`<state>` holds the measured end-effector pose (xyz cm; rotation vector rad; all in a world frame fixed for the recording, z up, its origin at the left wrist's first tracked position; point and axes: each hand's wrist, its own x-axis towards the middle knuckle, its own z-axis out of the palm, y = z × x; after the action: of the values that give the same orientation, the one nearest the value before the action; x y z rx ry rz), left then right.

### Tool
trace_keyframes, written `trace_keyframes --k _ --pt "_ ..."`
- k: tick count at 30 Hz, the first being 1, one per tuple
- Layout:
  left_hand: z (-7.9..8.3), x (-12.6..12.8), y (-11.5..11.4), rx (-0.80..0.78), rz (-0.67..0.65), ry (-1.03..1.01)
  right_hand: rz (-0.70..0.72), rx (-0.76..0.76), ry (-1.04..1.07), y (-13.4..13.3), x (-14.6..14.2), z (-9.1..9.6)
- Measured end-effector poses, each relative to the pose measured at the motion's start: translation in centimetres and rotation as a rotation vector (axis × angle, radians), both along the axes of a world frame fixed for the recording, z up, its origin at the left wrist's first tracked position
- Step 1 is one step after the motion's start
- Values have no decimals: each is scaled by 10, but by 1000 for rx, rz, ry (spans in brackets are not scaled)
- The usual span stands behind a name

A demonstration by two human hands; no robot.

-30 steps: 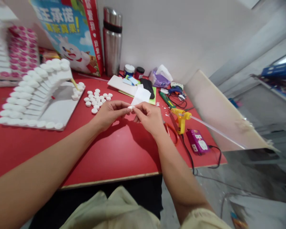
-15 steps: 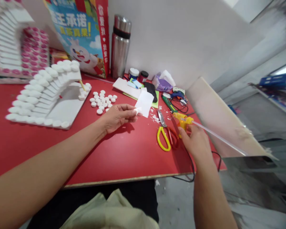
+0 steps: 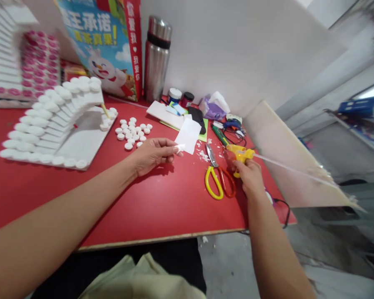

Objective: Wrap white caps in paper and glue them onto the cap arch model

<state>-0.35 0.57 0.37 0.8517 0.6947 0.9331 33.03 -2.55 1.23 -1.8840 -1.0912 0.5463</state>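
Note:
My left hand (image 3: 157, 155) pinches a small white piece (image 3: 180, 148) between thumb and fingers above the red table. My right hand (image 3: 249, 172) is closed round the handle of a yellow glue gun (image 3: 240, 153), from whose back a long clear glue stick (image 3: 293, 169) sticks out. Between the hands lie scissors (image 3: 216, 189) with one yellow and one red handle. Several white round discs (image 3: 131, 132) are spread behind my left hand. Farther left stands a white model staircase (image 3: 54, 124) edged with similar discs.
A steel flask (image 3: 158, 62) and a printed bag (image 3: 109, 50) stand at the back. White paper (image 3: 187, 135), a tissue pack (image 3: 214, 107) and a green-handled tool (image 3: 220, 135) lie behind the scissors. A pink-dotted model (image 3: 40, 62) stands far left. A pale board (image 3: 286, 153) borders the right side.
My right hand has drawn the glue gun slightly, and the glue stick now lies at a flatter angle. My left hand still pinches the white piece.

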Motion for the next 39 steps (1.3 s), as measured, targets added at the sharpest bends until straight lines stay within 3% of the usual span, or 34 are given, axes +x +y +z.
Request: trace_keyframes --k 4,7,12,18,22,39 --pt "2 0 -1 -1 5 17 33 163 260 -15 -21 19" --pt "3 1 -2 4 7 46 180 171 386 -37 -45 39" --pt "-1 2 -2 23 10 81 404 77 266 -65 -78 51" --pt "-3 1 -2 44 3 111 573 -10 -61 -68 -97 51" --pt "-2 1 -2 54 -5 119 581 -15 -155 -66 -100 52" --pt "-3 -1 -2 57 -47 135 590 -46 -213 -69 -106 52"
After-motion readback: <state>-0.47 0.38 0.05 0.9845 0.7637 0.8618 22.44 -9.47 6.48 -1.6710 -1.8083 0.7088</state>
